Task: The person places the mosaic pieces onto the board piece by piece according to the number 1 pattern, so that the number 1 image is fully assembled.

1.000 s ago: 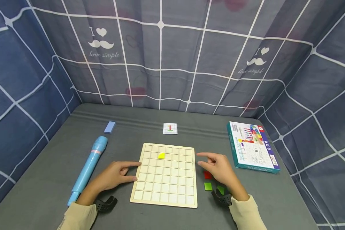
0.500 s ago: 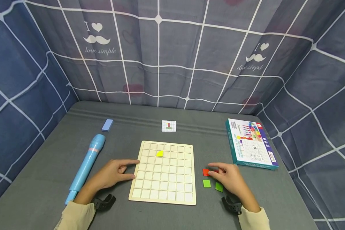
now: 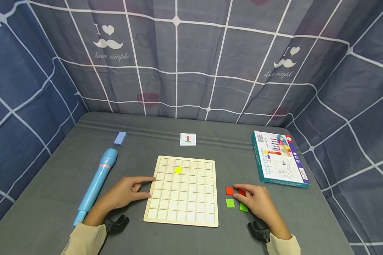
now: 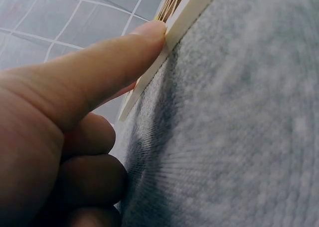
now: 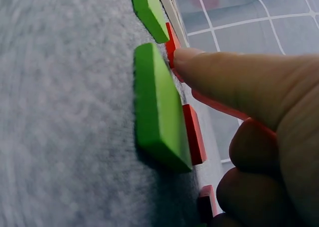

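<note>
A pale wooden grid board [image 3: 182,198] lies in the middle, one yellow square tile [image 3: 178,170] in its upper part. My left hand [image 3: 124,192] touches the board's left edge with straight index finger and thumb; in the left wrist view the thumb [image 4: 124,52] meets its side. Right of the board, my right hand [image 3: 258,200] is low over the small tiles, index finger and thumb apart. Its fingertips are at the right side of a red tile [image 3: 229,190]; a second red tile [image 3: 241,191] shows between them. Two green tiles, one nearer the board [image 3: 230,203] and one partly under the thumb [image 3: 243,208], lie closer to me.
A small card with a coloured grid pattern [image 3: 188,139] lies beyond the board. At the right is a flat printed box [image 3: 281,159]. To the left are a light blue microphone-shaped tube [image 3: 95,187] and a small blue block [image 3: 120,138]. Checked curtains [image 3: 194,56] enclose the grey table.
My right hand has moved from beside the board's upper right edge back toward me and rightward, down to the red tiles. The left hand stays at the board's edge.
</note>
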A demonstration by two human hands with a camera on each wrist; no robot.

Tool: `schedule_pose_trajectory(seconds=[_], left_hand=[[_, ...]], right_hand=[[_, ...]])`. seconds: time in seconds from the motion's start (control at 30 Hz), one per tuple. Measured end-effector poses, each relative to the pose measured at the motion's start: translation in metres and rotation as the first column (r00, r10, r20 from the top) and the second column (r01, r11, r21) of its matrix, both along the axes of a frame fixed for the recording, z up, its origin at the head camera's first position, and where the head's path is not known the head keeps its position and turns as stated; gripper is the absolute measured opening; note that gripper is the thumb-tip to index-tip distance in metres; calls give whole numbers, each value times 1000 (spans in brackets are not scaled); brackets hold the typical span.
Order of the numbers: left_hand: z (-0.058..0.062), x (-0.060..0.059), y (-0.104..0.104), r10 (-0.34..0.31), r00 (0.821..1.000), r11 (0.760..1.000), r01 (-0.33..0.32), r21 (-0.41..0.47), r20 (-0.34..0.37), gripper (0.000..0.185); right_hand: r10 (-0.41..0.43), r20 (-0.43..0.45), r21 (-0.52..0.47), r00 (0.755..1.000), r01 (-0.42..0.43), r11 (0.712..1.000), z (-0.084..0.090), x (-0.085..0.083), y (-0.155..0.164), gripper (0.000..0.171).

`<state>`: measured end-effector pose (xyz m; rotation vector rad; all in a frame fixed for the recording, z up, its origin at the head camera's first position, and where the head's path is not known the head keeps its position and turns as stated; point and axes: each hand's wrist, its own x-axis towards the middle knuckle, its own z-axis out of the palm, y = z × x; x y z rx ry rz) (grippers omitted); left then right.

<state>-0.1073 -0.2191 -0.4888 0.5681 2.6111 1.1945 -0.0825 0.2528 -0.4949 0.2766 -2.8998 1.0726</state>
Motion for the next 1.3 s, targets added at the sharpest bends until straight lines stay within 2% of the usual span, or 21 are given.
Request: schedule_pose_trajectory(seconds=[0.33,0.57,0.93,1.3], left_hand=[[1,0,1,11,1000,1000,-11,4,-8,52],[3,0,0,5,1000,1000,-5,7,-19,52],[3,0,0,-6,1000,1000,6,6,-29,52],[1,1,-1,-10,1000,1000,10,9,14,54]], right_hand=[[3,10,9,1000,-4,1000,2,-3,-1,23],[20,-8,12,1000,-20,1000,2,-4,-1,30],[48,11,-8,999,-48,999,1,-4,0,25],[48,-50,38,998,-46,998,2,4,1,23]])
